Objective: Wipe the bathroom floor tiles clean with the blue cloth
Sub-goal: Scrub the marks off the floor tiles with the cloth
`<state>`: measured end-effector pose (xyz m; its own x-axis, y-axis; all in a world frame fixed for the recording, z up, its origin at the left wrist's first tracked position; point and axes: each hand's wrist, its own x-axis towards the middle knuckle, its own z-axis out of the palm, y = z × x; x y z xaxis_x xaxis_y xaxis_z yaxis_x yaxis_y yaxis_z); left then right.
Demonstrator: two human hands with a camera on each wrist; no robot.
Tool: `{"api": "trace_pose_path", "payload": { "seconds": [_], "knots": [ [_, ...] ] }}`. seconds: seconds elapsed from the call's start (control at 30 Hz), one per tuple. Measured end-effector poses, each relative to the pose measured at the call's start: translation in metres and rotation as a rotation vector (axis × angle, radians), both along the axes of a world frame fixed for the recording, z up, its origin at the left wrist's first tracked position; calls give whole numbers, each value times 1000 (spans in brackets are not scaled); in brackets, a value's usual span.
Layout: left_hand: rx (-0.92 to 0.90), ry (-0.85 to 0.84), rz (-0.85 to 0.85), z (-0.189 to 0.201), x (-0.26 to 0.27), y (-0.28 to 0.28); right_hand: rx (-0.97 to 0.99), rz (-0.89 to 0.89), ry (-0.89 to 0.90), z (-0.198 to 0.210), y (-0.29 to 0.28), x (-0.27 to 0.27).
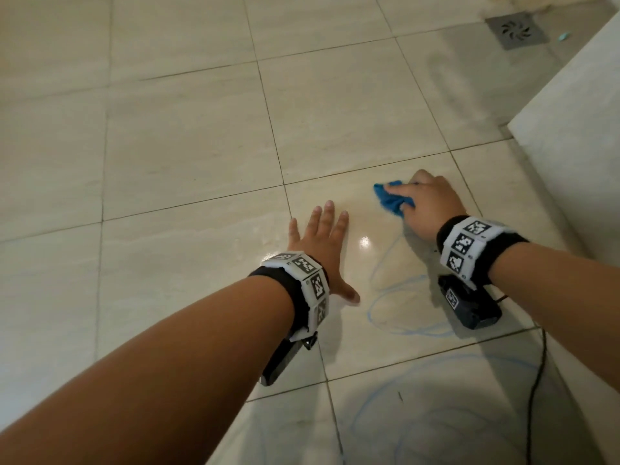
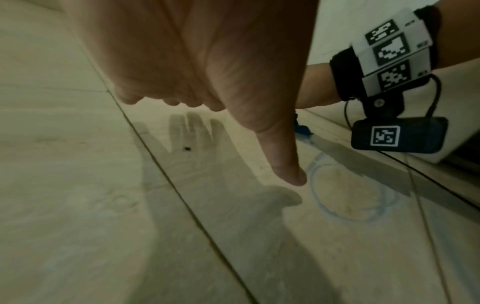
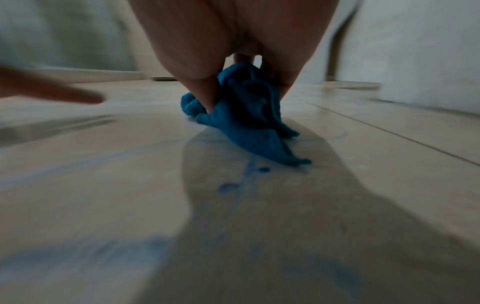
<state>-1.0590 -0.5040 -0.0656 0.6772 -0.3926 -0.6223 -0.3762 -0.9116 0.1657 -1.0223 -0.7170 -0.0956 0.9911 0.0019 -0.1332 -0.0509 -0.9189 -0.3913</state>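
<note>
The blue cloth (image 1: 391, 198) is bunched up on a beige floor tile (image 1: 335, 209), near the white wall at the right. My right hand (image 1: 427, 203) grips it from above, fingers curled round the bundle, and presses it onto the tile; up close the cloth (image 3: 249, 115) bulges out under the palm (image 3: 233, 51). Blue scribbled lines (image 1: 396, 307) and smears (image 3: 233, 185) mark the tiles behind that hand. My left hand (image 1: 318, 243) is spread flat with straight fingers, left of the cloth. In the left wrist view a narrow gap shows between this hand (image 2: 207, 61) and its reflection.
A metal floor drain (image 1: 516, 30) sits at the far right. A white wall or fixture (image 1: 570, 129) bounds the right side. A black cable (image 1: 536, 380) trails over the floor from my right wrist camera. Beige tiles (image 1: 167, 146) stretch away to the left and ahead.
</note>
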Motion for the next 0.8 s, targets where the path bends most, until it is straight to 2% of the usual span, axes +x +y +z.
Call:
{"api": "trace_pose_path", "payload": {
  "seconds": [0.07, 0.13, 0.2, 0.3, 0.37, 0.47, 0.53, 0.6, 0.7, 0.73, 0.8],
  "knots": [
    [-15, -28, -47, 6, -5, 2, 14, 174, -2, 5, 18, -20],
    [-18, -41, -46, 11, -10, 7, -10, 267, 9, 9, 22, -29],
    [-4, -27, -11, 10, -16, 13, -7, 238, 17, 9, 14, -23],
    [20, 18, 21, -1, -29, 21, -55, -9, 31, 4, 1, -7],
    [24, 40, 37, -8, -34, 22, -23, -87, 40, -5, 8, -14],
    [18, 49, 58, -11, -36, 20, 3, 158, 36, -10, 38, -52],
    [19, 46, 63, -10, -34, 19, 25, 245, 29, -3, 47, -65],
    [16, 46, 73, -8, -33, 19, 11, 226, 35, 4, 42, -57],
    [12, 44, 88, -8, -35, 18, -84, 64, 76, 3, 38, -41],
    [15, 41, 90, -8, -35, 18, -99, 67, 46, -1, 42, -43],
    [18, 37, 94, -10, -35, 17, -95, 187, -17, -6, 58, -63]
  ]
}}
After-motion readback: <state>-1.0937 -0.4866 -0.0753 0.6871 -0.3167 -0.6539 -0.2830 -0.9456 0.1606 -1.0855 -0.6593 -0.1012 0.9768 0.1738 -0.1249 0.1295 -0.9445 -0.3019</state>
